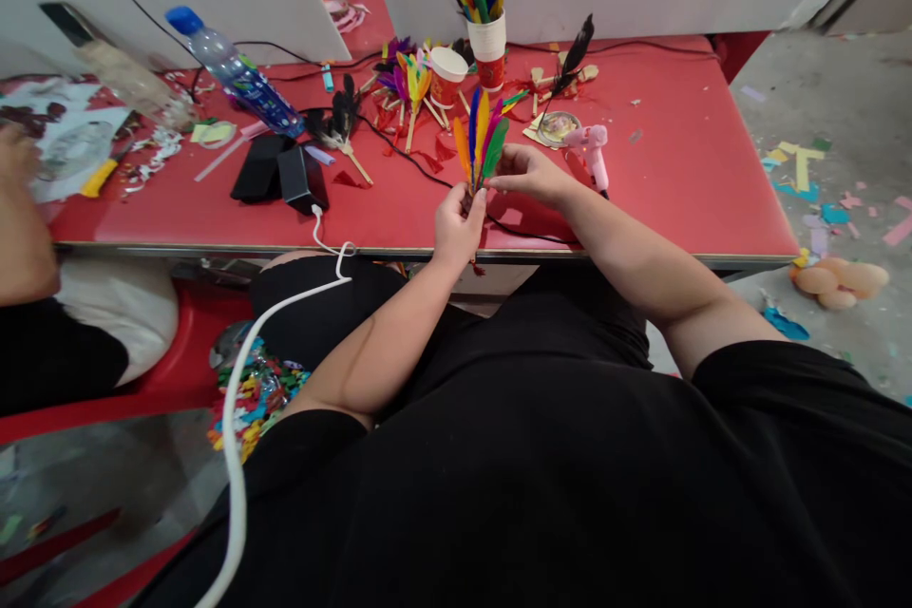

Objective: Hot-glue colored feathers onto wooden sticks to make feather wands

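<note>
Near the table's front edge, my left hand [460, 226] grips the base of a small bunch of coloured feathers [482, 128]. Orange, blue, yellow and magenta feathers fan upward from it. On its right side, the thumb and forefinger of my right hand [531, 175] pinch together at the lower end of a green feather [494, 148]. The exact contact at the base is partly covered by my fingers. Right of my right hand, a pink hot glue gun [593, 152] lies beside a small round dish [558, 126].
Behind the bunch stand a paper cup [488, 43] of black-tipped feathers and another cup [447, 81]. Finished-looking feather pieces [413, 85] lie left. A bottle [238, 71], black box [303, 179] and white cable [238, 380] are further left, near another person's arm [21, 218].
</note>
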The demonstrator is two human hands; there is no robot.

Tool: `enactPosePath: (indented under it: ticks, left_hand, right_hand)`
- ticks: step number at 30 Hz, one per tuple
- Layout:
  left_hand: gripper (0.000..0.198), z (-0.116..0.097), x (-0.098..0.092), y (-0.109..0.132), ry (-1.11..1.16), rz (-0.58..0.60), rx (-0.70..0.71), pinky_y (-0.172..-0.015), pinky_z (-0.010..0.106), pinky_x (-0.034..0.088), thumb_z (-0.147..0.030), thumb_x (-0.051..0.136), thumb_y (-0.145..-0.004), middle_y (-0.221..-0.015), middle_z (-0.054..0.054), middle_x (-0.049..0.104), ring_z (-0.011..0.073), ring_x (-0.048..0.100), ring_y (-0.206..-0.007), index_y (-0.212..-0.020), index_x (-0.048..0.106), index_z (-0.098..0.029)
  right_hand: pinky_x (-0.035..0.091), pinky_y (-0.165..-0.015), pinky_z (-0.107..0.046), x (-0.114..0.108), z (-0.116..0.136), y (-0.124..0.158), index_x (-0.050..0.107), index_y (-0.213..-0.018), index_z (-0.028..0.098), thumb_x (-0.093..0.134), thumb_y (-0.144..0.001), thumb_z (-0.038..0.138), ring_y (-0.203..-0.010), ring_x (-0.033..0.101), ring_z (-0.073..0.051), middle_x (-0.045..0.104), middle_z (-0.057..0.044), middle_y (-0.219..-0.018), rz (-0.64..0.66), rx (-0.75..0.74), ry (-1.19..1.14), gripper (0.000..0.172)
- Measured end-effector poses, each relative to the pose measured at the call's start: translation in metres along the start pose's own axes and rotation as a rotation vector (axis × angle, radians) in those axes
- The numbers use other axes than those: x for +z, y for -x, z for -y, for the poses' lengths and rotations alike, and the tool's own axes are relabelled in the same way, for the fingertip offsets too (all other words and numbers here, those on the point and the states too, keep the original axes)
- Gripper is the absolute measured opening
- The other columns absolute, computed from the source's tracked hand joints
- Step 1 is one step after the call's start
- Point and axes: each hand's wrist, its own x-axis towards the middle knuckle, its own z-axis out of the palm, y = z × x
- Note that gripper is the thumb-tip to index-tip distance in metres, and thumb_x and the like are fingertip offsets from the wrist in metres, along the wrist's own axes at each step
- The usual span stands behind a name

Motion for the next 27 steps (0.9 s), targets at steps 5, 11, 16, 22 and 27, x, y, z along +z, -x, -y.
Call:
enactPosePath:
  ticks: [5,11,16,22,27]
  left_hand:
    - [0.061,0.001,0.000,0.002,-0.005,0.008,0.018,-0.067,0.033,0.048,-0.085,0.073,-0.112,-0.078,0.001,0.057,0.0191,0.055,-0.071,-0.102,0.078,-0.025]
    - [0.059,0.002,0.000,0.003,-0.011,0.023,0.019,-0.075,0.035,0.056,-0.080,0.072,-0.114,-0.085,0.004,0.069,0.0217,0.063,-0.078,-0.110,0.084,-0.023]
    - [0.056,0.006,0.001,0.002,0.032,0.028,0.020,-0.082,0.036,0.059,-0.076,0.071,-0.116,-0.091,0.006,0.074,0.0237,0.070,-0.085,-0.118,0.087,-0.022]
    - [0.058,0.011,0.002,0.000,0.040,0.007,0.027,-0.072,0.031,0.051,-0.075,0.075,-0.115,-0.083,0.003,0.067,0.0184,0.059,-0.074,-0.110,0.087,-0.019]
    - [0.047,0.010,0.001,0.000,0.064,0.013,0.031,-0.068,0.029,0.048,-0.067,0.084,-0.113,-0.079,0.000,0.060,0.0160,0.055,-0.071,-0.114,0.089,-0.020]
  right_hand:
    - [0.058,-0.072,-0.029,0.001,0.002,0.001,0.079,-0.109,0.016,0.112,-0.073,0.073,-0.076,0.065,-0.016,0.080,-0.004,-0.091,-0.029,0.011,-0.010,0.075]
    - [0.055,-0.069,-0.028,0.000,-0.003,-0.003,0.083,-0.103,0.016,0.111,-0.072,0.068,-0.072,0.065,-0.015,0.082,-0.005,-0.086,-0.082,0.033,0.023,0.067]
    - [0.057,-0.070,-0.029,-0.001,-0.004,-0.003,0.084,-0.102,0.016,0.110,-0.074,0.069,-0.076,0.067,-0.016,0.085,-0.006,-0.089,-0.080,0.009,0.059,0.065]
    - [0.058,-0.074,-0.027,-0.002,-0.003,-0.001,0.086,-0.105,0.014,0.108,-0.083,0.057,-0.082,0.069,-0.016,0.085,-0.008,-0.094,-0.042,-0.007,0.094,0.054]
    - [0.055,-0.068,-0.026,-0.003,-0.003,-0.002,0.084,-0.101,0.014,0.104,-0.085,0.046,-0.076,0.065,-0.015,0.081,-0.006,-0.087,-0.082,0.018,0.110,0.041]
